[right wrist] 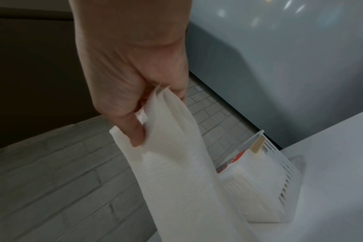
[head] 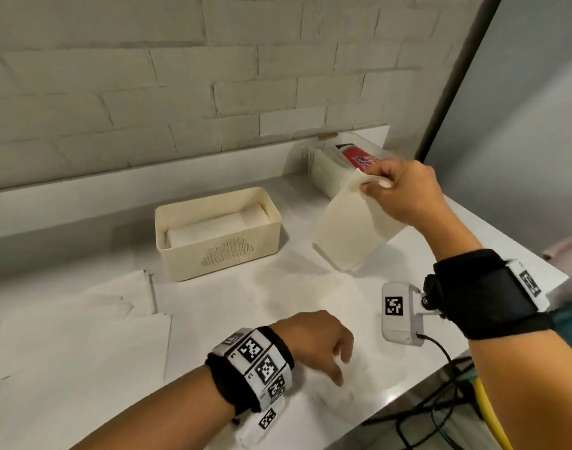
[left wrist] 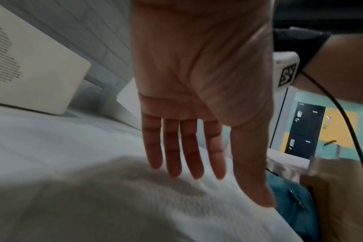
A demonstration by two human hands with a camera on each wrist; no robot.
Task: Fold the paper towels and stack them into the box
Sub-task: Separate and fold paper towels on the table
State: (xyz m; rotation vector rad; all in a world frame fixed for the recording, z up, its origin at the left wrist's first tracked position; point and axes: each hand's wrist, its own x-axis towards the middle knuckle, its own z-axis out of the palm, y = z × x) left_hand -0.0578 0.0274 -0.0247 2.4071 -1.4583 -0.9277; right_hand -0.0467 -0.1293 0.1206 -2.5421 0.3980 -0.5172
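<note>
Boxes: one cream box, folded towels inside; one slatted basket.
Right hand: raised, fingers pinching one paper towel.
Left hand: low over the bench, fingers straight, together.

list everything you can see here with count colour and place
box: one, cream, centre of counter, folded towels inside
held paper towel: one, white, hanging from right hand
paper towel: one, white, flat on counter under left hand
slatted basket: one, white, back right, red packet inside
loose sheets: several, white, flat at left
counter: one, white
brick wall: one, pale grey, behind
hands: left hand flat over the near towel; right hand pinching the held towel's top edge
</note>
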